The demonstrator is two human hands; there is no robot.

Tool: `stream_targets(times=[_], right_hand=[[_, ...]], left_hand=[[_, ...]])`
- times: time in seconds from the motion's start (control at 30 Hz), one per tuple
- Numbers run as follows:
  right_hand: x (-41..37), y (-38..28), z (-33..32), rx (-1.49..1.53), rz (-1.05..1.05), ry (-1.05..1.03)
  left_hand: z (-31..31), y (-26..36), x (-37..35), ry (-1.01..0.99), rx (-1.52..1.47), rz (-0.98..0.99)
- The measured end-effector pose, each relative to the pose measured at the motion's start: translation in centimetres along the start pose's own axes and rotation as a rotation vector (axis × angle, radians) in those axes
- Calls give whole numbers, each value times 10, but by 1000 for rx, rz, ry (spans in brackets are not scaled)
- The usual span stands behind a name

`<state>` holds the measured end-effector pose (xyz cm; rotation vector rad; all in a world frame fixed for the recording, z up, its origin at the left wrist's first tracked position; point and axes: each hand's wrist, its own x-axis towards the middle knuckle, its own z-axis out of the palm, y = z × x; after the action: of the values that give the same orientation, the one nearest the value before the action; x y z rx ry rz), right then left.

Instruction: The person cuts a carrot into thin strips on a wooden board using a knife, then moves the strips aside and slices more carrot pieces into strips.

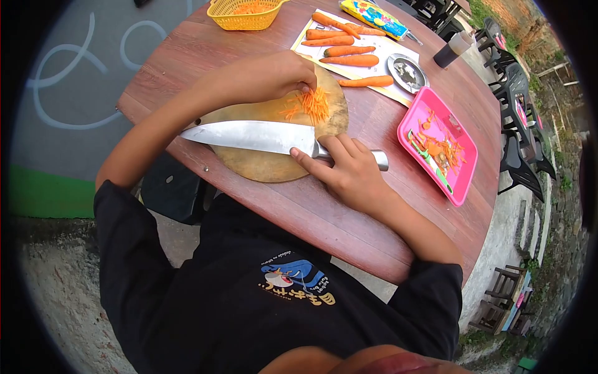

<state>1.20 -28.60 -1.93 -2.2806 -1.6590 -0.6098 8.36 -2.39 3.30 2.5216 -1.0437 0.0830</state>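
A large knife (252, 136) lies flat across the round wooden board (265, 169), its tip pointing left. My right hand (352, 171) rests on the knife where blade and handle meet, with the thumb on the blade and the fingers over the handle. Beyond the blade, my left hand (280, 78) is bent over the board, its fingertips closed at the edge of a small heap of shredded carrot (316, 106). Whether shreds are between those fingertips is hidden.
Whole carrots (352, 60) lie on paper behind the board, beside a round metal dish (408, 73). A pink tray (470, 177) with scraps and a peeler is at the right. A yellow basket (249, 21), colourful packet (374, 19) and dark bottle (453, 50) stand farther back.
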Motion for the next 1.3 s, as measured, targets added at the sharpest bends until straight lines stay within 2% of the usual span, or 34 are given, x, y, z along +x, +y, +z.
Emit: stream_targets(times=[0.03,0.07,0.23,0.37,0.43,0.53,0.73,0.97,1.03,1.07,1.13,1.17,1.23,1.27,1.3], right_hand=[[0,0,0,0,2,0],[0,-1,0,3,7,-5],[0,0,0,6,15,-3],[0,1,1,19,14,8],[-1,1,1,20,15,4],[-1,0,0,21,20,3],[-3,2,3,22,-5,18],[-1,1,2,31,5,24],[-2,1,2,23,12,19],[-1,1,2,20,14,21],[-1,1,2,16,11,24],[-2,2,3,23,10,30],[-1,1,4,31,15,36],[-1,1,4,28,18,34],[-1,1,3,25,21,30]], left_hand=[[2,-3,3,0,9,123],[-1,3,4,-1,9,126],[-13,19,9,-101,10,-67],[-12,14,13,-147,1,-135],[-9,8,10,-62,79,81],[-13,11,6,-25,114,160],[-20,13,2,-117,112,45],[-20,14,-2,-84,79,69],[-36,27,2,-500,93,-195],[-35,25,2,-503,93,-194],[-29,17,-2,-496,60,-43],[-25,10,-5,-494,61,-47],[-16,-4,-9,-203,-110,100],[-21,-1,-7,-204,-112,102],[-29,4,-5,-303,-138,31]])
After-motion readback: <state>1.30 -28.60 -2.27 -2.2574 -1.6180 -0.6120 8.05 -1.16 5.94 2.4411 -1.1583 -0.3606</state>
